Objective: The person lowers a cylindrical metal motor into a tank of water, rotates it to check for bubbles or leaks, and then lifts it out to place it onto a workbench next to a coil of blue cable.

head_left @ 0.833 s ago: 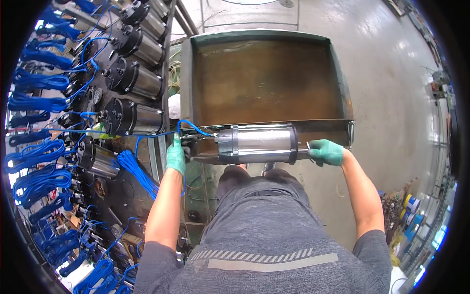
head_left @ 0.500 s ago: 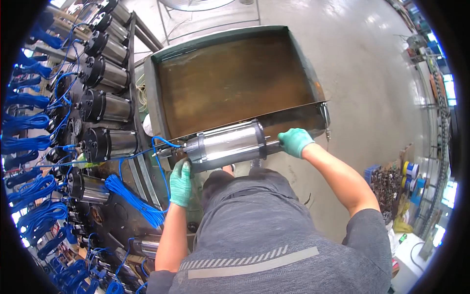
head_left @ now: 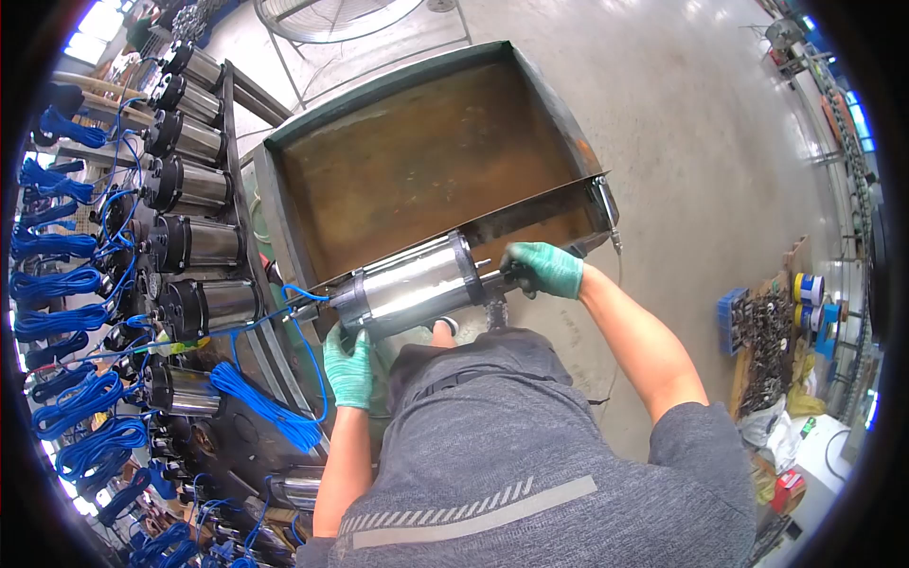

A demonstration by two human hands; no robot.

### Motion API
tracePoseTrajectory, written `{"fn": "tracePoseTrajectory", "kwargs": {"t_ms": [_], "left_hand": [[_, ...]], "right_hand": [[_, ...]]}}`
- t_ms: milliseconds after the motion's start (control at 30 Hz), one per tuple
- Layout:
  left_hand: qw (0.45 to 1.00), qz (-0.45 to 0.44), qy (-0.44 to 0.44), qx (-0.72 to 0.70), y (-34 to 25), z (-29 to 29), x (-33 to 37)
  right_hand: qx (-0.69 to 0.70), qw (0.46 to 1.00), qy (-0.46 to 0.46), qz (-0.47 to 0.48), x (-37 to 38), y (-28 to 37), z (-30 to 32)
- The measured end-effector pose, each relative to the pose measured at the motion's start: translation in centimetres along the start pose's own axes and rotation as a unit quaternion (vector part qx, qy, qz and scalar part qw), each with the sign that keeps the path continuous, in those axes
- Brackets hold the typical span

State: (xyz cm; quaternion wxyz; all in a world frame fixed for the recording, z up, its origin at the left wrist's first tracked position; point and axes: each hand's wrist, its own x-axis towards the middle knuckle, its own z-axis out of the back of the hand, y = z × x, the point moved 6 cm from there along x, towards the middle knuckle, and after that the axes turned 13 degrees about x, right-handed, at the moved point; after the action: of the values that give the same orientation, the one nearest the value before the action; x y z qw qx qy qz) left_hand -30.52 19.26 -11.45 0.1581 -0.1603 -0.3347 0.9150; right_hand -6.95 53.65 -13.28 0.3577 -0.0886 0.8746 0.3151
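Observation:
A shiny steel cylindrical motor [head_left: 417, 275] with black end caps lies aslant over the near edge of the water tank [head_left: 275, 194]. A blue cable [head_left: 305, 295] comes out of its left end. My left hand [head_left: 347, 367], in a green glove, grips the motor's left end cap from below; its fingertips are partly hidden behind it. My right hand [head_left: 544, 269], also gloved, has its fingers curled at the tip of the shaft [head_left: 492, 276] that sticks out of the right end. The darkened glove fingertips cover the shaft's tip.
A narrow metal strip [head_left: 530, 201] crosses the tank, with a fitting [head_left: 606, 210] at its right end. Several similar motors [head_left: 199, 244] stand in a row on the left rack, beside blue cable coils [head_left: 71, 284]. A large fan [head_left: 336, 14] stands beyond the tank. Small parts [head_left: 767, 355] lie at right.
The whole view has shifted and turned slightly. My right hand's fingers have curled around the shaft's tip. The motor is still at the tank's near edge, with my left hand at its left end.

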Motion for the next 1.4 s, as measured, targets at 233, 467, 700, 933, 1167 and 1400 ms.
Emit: {"fn": "tracePoseTrajectory", "kwargs": {"t_ms": [233, 467, 700, 933, 1167, 1400], "left_hand": [[0.992, -0.037, -0.005, 0.118, -1.7, 1.1, 0.6], [0.992, -0.041, 0.015, 0.118, -2.0, 1.1, 0.9], [0.982, -0.074, -0.026, 0.174, 1.0, 1.2, 1.3], [0.99, -0.056, -0.017, 0.129, -0.8, 0.8, 0.6], [0.983, -0.079, -0.017, 0.165, -3.4, 1.2, -0.1], [0.973, 0.03, -0.188, 0.129, 4.3, 10.5, -2.0]], "right_hand": [[-0.531, 0.847, -0.017, 0.027, 0.5, 3.0, -2.6], [-0.579, 0.807, -0.023, 0.116, 0.8, 2.6, -1.7], [-0.405, 0.91, -0.084, 0.016, -3.1, -0.1, 1.7], [-0.075, 0.892, -0.372, 0.245, -8.3, 0.8, 11.5], [-0.322, 0.768, -0.531, 0.157, -6.1, 2.5, 18.2], [-0.403, 0.73, -0.537, 0.13, -9.3, 2.9, 16.2]]}}
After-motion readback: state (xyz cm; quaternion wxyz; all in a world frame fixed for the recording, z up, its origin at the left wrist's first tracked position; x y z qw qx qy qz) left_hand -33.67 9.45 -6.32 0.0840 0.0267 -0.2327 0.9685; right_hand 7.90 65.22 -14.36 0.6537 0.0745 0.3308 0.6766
